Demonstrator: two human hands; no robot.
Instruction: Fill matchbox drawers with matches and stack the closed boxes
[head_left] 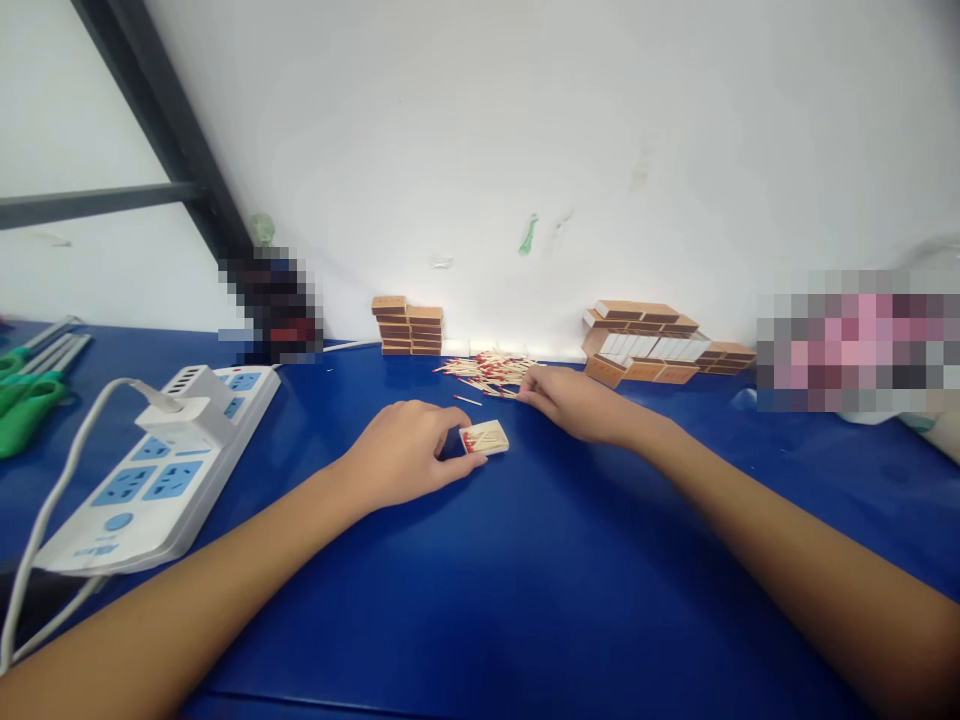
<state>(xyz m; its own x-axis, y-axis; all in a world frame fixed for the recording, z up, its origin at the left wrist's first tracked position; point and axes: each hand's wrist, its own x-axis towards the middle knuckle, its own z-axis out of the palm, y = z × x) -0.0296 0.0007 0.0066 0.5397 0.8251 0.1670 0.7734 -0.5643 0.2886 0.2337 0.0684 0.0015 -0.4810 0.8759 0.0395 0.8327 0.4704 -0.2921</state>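
Observation:
My left hand (pixel 409 452) grips a small white matchbox tray (pixel 496 447) on the blue tabletop, thumb on the near side and fingers on the far side. Several red-tipped matches (pixel 481 437) lie inside the tray. My right hand (pixel 566 400) is at the right edge of a loose heap of matches (pixel 491 370) by the wall. Its thumb and index finger are pressed together at the matches; what lies between the fingertips is too small to make out. One single match (pixel 467 400) lies in front of the heap.
Matchboxes are stacked behind my left hand (pixel 412 328), and a larger stack of matchboxes (pixel 652 345) stands at the back right. A white power strip (pixel 176 470) with a plugged cable (pixel 71 460) lies at left. Green-handled tools (pixel 34 400) sit at the far left. A white wall (pixel 480 150) closes the back.

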